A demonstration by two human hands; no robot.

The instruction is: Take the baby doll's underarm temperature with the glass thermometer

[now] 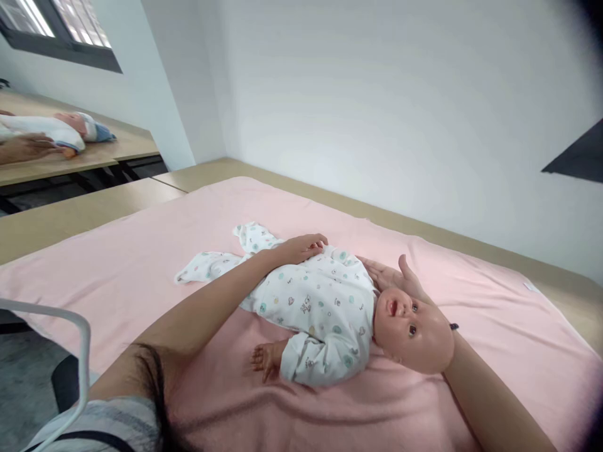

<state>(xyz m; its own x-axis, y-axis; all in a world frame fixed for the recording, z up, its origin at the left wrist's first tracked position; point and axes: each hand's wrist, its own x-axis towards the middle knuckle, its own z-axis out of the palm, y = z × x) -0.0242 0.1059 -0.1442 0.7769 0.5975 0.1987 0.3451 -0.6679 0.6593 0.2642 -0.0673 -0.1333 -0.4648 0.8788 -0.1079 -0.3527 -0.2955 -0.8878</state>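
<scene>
A baby doll in a white patterned sleepsuit lies on its back on a pink blanket. Its bald head points right and its legs point left. My left hand reaches across the doll's middle, fingers curled over its far side, where the doll's far hand is mostly hidden. Behind the doll's neck and shoulder, my right hand is palm up with thumb spread and fingers stretched, partly out of sight. The doll's head rests over my right wrist and forearm. Its near hand lies on the blanket.
Under the blanket is a wooden table, against a white wall. On another table at the far left, another person's hand is at a second doll. A white curved bar stands at lower left.
</scene>
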